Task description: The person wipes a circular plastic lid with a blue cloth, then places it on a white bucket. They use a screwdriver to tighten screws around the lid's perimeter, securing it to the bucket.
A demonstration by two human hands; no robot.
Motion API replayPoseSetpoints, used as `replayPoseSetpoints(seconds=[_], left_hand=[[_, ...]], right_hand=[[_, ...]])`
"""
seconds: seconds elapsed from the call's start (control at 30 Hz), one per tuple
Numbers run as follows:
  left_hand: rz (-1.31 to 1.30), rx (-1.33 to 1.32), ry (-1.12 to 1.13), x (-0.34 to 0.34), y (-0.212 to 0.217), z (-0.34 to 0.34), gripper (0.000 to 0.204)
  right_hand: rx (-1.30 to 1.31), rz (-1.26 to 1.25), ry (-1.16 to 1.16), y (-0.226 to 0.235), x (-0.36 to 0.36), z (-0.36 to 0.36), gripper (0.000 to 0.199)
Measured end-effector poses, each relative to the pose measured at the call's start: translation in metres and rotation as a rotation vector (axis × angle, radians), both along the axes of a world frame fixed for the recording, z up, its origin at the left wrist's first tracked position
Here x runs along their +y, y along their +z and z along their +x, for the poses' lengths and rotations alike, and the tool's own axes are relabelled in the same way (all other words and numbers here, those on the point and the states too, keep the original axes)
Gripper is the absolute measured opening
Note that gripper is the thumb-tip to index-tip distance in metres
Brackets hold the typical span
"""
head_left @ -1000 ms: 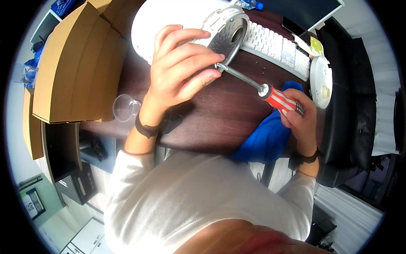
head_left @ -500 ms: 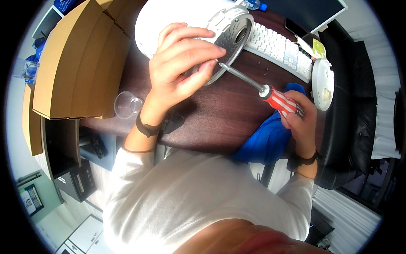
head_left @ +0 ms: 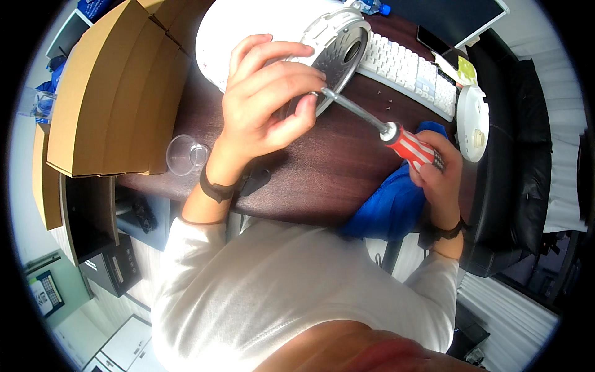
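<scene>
– What is on the brown table [head_left: 322,180]?
– A round white machine [head_left: 322,37] with a metal plate.
– And the hands?
– The left hand [head_left: 266,105] grips the plate. The right hand [head_left: 437,170] squeezes a red screwdriver [head_left: 396,133], tip on the plate.

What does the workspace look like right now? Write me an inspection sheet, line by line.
Surface: dark brown desk, partly covered.
Job's things: round white device tilted on edge, its grey metal plate facing the person; red and white screwdriver with its tip at the plate's lower rim.
Clutter: white keyboard, round white cover, blue cloth, clear plastic cup, small screws, cardboard boxes.
Grippers: left hand steadies the device; right hand grips the screwdriver handle.
Cables: nothing seen.
Surroundings: black chair at right, monitor behind the keyboard.
</scene>
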State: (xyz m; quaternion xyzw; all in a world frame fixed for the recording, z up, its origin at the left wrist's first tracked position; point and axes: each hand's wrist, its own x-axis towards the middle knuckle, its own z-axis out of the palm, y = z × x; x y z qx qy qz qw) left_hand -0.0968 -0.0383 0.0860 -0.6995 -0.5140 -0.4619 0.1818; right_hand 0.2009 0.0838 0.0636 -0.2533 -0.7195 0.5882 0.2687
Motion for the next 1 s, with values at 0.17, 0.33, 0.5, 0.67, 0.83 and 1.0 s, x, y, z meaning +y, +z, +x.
replayPoseSetpoints(seconds=[0.17, 0.33, 0.5, 0.67, 0.83, 1.0], left_hand=[[0.063, -0.039, -0.040, 0.003, -0.005, -0.004, 0.007], [0.105, -0.120, -0.091, 0.006, -0.006, -0.008, 0.008], [0.093, -0.239, -0.168, 0.001, -0.008, -0.013, 0.010], [0.094, -0.391, -0.240, 0.000, -0.015, -0.016, 0.011], [0.078, -0.543, -0.269, -0.003, -0.014, -0.012, 0.013], [0.132, -0.564, -0.211, -0.001, -0.009, -0.007, 0.011]], right_hand=[[-0.027, 0.013, -0.026, 0.001, 0.000, -0.001, 0.042], [-0.020, 0.021, 0.019, -0.001, -0.001, -0.006, 0.042], [0.013, -0.018, 0.028, 0.002, -0.004, -0.010, 0.042], [0.038, -0.026, 0.032, -0.002, -0.003, -0.010, 0.041], [0.045, 0.000, 0.032, -0.006, -0.004, -0.011, 0.041], [-0.001, 0.006, 0.008, -0.008, -0.002, -0.006, 0.041]])
